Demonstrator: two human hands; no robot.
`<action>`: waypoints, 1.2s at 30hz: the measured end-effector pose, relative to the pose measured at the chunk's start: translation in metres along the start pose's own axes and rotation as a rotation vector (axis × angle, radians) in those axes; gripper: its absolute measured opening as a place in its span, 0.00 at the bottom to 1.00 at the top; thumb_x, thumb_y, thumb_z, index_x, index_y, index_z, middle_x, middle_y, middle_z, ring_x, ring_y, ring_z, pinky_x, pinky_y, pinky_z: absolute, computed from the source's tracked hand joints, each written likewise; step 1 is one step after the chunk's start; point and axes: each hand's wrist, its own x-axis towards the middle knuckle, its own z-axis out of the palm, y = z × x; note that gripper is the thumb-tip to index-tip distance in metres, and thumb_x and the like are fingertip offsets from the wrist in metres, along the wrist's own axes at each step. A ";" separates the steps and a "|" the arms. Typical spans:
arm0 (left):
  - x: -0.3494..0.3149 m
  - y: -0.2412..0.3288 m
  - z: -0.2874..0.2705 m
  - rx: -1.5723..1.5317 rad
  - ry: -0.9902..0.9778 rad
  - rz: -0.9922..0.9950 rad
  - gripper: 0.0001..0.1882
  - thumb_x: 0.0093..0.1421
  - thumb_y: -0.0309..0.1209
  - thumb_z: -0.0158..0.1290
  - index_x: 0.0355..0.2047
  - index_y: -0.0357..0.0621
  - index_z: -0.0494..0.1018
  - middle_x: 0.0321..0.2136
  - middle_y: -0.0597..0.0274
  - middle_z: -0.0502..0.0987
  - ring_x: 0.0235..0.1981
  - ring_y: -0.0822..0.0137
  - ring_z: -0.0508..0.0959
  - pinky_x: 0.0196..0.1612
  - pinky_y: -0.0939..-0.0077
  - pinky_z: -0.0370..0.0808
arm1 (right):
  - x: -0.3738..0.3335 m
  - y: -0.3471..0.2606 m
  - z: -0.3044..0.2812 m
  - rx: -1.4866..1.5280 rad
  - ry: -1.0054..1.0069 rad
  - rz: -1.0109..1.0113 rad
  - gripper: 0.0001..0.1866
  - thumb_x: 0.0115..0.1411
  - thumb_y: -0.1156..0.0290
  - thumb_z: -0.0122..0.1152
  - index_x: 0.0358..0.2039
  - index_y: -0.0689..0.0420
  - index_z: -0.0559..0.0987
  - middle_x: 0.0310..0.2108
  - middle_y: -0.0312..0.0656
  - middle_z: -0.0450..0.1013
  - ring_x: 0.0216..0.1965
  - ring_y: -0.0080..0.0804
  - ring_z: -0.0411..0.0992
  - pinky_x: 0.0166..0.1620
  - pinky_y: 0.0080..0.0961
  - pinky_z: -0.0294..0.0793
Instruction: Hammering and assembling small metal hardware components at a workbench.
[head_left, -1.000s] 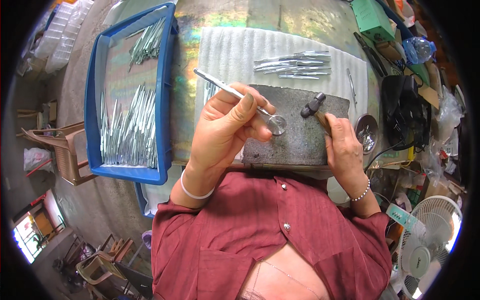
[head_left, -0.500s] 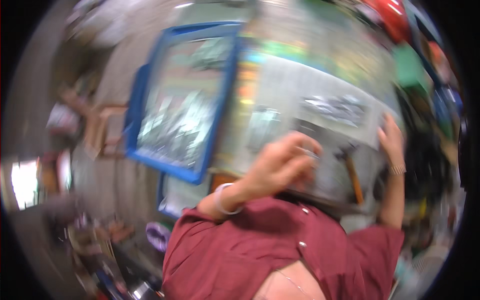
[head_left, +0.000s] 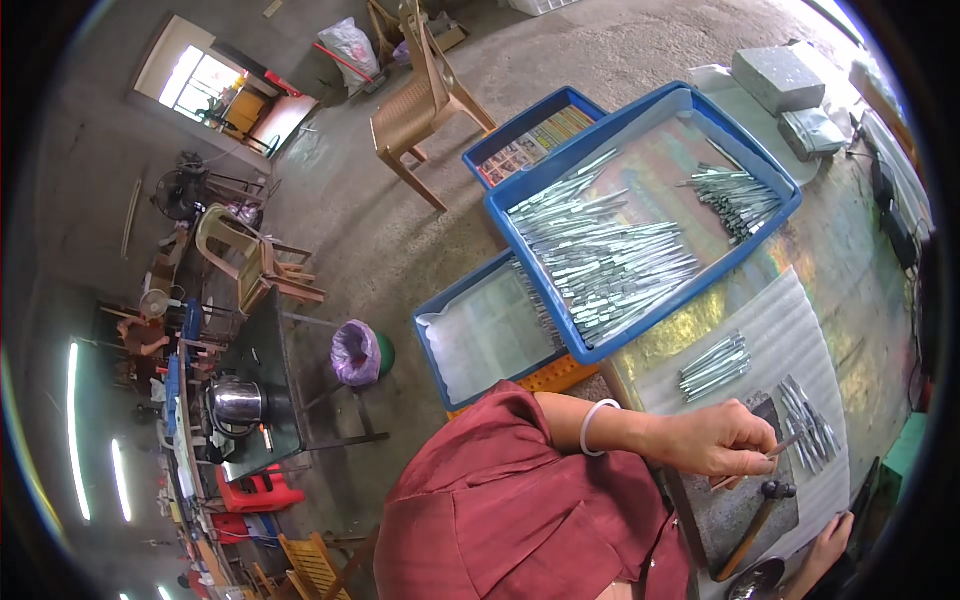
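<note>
My left hand point(head_left: 728, 440), with a white bangle on the wrist, pinches a thin metal rod point(head_left: 787, 443) over a dark metal slab point(head_left: 715, 510). Just below it on the slab lies a hammer point(head_left: 748, 540) with a wooden handle. Beyond the fingers, a loose group of metal rods point(head_left: 808, 425) rests on a white foam sheet point(head_left: 790, 325). A second bundle of rods point(head_left: 715, 367) is on the same sheet, to the left. At the lower right my right hand point(head_left: 825, 550) lies on the sheet's edge, fingers stretched out, nothing seen in it.
Past the sheet, a large blue tray point(head_left: 640, 128) holds many metal rods in two piles. Two more blue trays sit below it, one lined with white sheeting point(head_left: 480, 335). A round dark dish point(head_left: 757, 578) is near my right hand. Chairs and a purple-lined bin point(head_left: 357, 352) stand leftward.
The view has swung left, bringing the room's left side and the trays into clearer sight. My left hand stays over the slab; the rod now shows sharply in its fingers.
</note>
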 end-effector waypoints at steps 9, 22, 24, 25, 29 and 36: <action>0.004 -0.025 0.009 0.173 0.075 0.237 0.09 0.58 0.26 0.53 0.39 0.37 0.73 0.22 0.61 0.76 0.22 0.71 0.76 0.27 0.77 0.71 | -0.072 -0.240 -0.091 0.441 -0.147 0.151 0.13 0.65 0.66 0.48 0.39 0.62 0.76 0.34 0.46 0.75 0.34 0.33 0.72 0.37 0.30 0.71; 0.000 -0.035 0.019 -0.018 -0.044 -0.108 0.06 0.60 0.21 0.51 0.38 0.33 0.72 0.30 0.62 0.76 0.33 0.78 0.73 0.36 0.84 0.72 | -0.065 -0.284 -0.019 1.163 -0.031 0.027 0.05 0.57 0.80 0.57 0.34 0.65 0.74 0.25 0.39 0.72 0.22 0.21 0.70 0.25 0.15 0.68; 0.001 -0.035 0.024 -0.049 -0.026 -0.157 0.06 0.60 0.22 0.52 0.37 0.33 0.72 0.28 0.64 0.76 0.31 0.79 0.73 0.34 0.85 0.71 | -0.064 -0.280 -0.016 0.992 0.099 -0.143 0.05 0.54 0.80 0.61 0.32 0.64 0.75 0.24 0.41 0.71 0.23 0.25 0.71 0.26 0.18 0.69; 0.000 -0.035 0.026 -0.054 -0.025 -0.161 0.06 0.60 0.22 0.52 0.37 0.33 0.72 0.28 0.64 0.76 0.31 0.79 0.73 0.34 0.85 0.71 | -0.066 -0.280 -0.016 0.991 0.095 -0.138 0.05 0.54 0.80 0.61 0.32 0.64 0.75 0.24 0.41 0.71 0.23 0.25 0.71 0.26 0.18 0.69; -0.001 -0.039 0.032 0.014 -0.050 -0.105 0.05 0.60 0.22 0.51 0.36 0.34 0.71 0.27 0.63 0.77 0.29 0.79 0.74 0.32 0.85 0.72 | -0.072 -0.280 -0.020 0.950 0.080 -0.074 0.06 0.53 0.79 0.62 0.32 0.64 0.76 0.25 0.41 0.73 0.23 0.25 0.71 0.26 0.18 0.69; 0.001 -0.034 0.036 -0.028 -0.080 -0.102 0.05 0.59 0.21 0.52 0.36 0.34 0.72 0.28 0.60 0.78 0.32 0.73 0.79 0.34 0.82 0.76 | -0.077 -0.281 -0.021 0.975 0.132 -0.062 0.08 0.51 0.77 0.66 0.31 0.64 0.76 0.23 0.42 0.74 0.22 0.26 0.72 0.25 0.18 0.70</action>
